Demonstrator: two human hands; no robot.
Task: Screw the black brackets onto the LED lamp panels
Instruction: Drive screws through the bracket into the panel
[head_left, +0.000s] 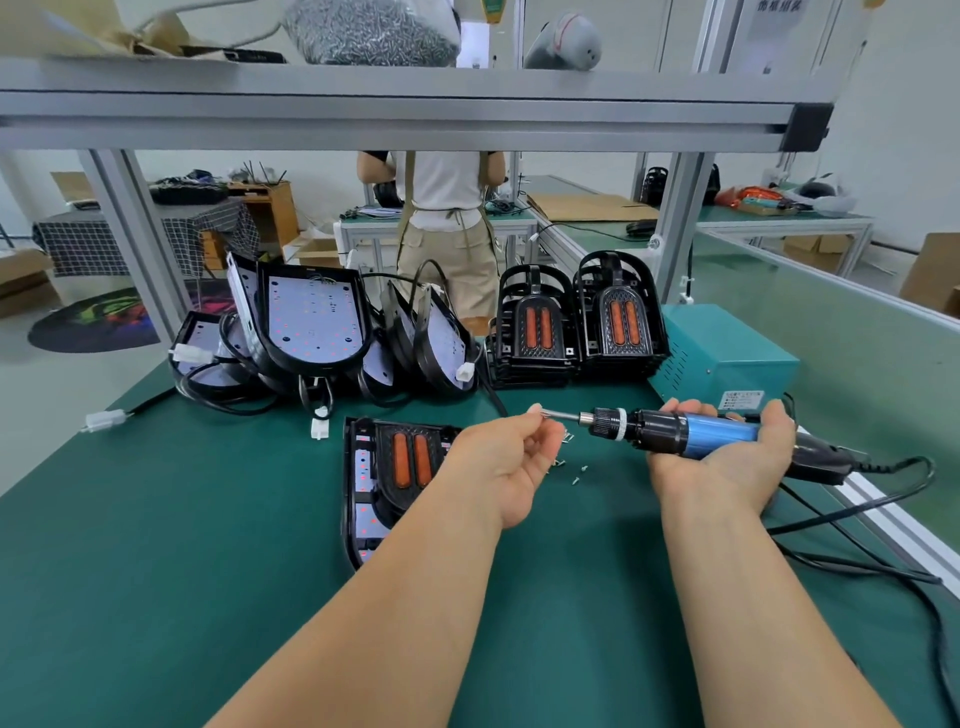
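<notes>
An LED lamp panel (363, 483) lies on the green mat with a black bracket (410, 457) bearing two orange strips set on it. My left hand (506, 460) hovers over the panel's right side and pinches a small screw at the bit tip of the electric screwdriver (675, 428). My right hand (727, 457), palm up, holds the blue and black screwdriver level, its bit pointing left. A few loose screws (574, 470) lie on the mat between my hands. Part of the bracket is hidden under my left hand.
A heap of LED panels with cables (317, 327) leans at the back left. Two stacks of black brackets (576, 325) stand at the back middle beside a teal power box (727, 353). The screwdriver cable (883, 519) trails right. A person stands beyond the bench.
</notes>
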